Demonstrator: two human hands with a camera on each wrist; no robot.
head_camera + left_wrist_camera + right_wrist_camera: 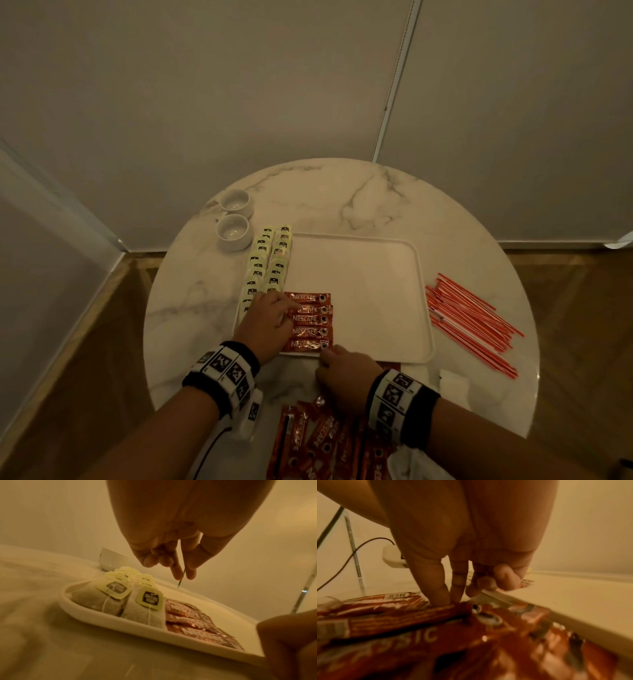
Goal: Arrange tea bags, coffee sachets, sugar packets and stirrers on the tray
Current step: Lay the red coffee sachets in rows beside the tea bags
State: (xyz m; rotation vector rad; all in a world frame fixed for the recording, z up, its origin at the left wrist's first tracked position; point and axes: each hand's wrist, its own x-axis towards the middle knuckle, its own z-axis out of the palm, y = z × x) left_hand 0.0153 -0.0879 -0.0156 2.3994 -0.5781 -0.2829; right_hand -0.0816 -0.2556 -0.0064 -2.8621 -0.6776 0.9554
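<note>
While two rows of pale green-tagged paper tea bags [269, 265] already fill the left edge of the white rounded-corner rectangular tray [376, 291], a column of five red foil Nescafé coffee sachets [310, 320] lies just beside them at the tray's near-left corner, so the tea looks done and the coffee is under way. The left hand [265, 322] rests over the left ends of those sachets with fingers hanging loosely curled and gripping nothing. The right hand [344, 371] sits at the tray's near edge, its fingertips [447, 595] pressing down onto a loose red sachet on top of the heap of loose red coffee sachets [315, 442] at the near edge of the round white marble table [342, 192]; whether it actually pinches that sachet I cannot tell. Most of the tray's middle and right remain bare. A spread of red-and-white thin plastic stirrers [471, 320] lies off the tray toward the table's right edge, not yet placed. A white packet [454, 378], possibly sugar, lies near the right wrist, too unclear to confirm. Two small white ceramic cups [234, 219] stand at the table's far left.
</note>
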